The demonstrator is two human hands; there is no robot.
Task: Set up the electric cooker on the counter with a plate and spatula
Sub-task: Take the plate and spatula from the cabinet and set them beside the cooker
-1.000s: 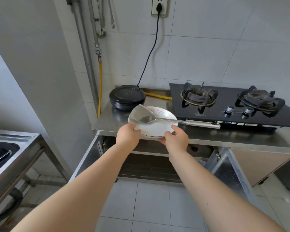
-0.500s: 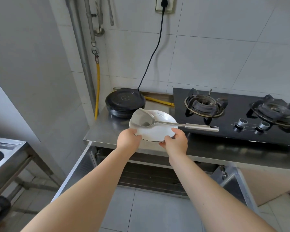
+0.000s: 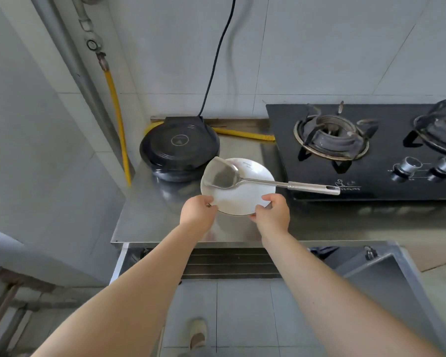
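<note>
A round black electric cooker [image 3: 178,148] sits at the back left of the steel counter [image 3: 150,217], its lid closed and its black cord running up the wall. I hold a white plate [image 3: 242,197] just in front of it, over the counter. My left hand [image 3: 198,212] grips the plate's near left rim and my right hand [image 3: 273,215] grips its near right rim. A metal spatula [image 3: 245,177] lies across the plate, blade at the left, handle jutting right over the stove's edge.
A black two-burner gas stove [image 3: 371,150] fills the counter's right side, knobs at its front. A yellow gas hose [image 3: 119,119] drops along the wall left of the cooker and runs behind it. Open cabinet doors [image 3: 386,276] hang below the counter's edge.
I have stepped closer to the counter and look down more steeply. Plate and spatula, still in both hands, have come lower and nearer the cooker.
</note>
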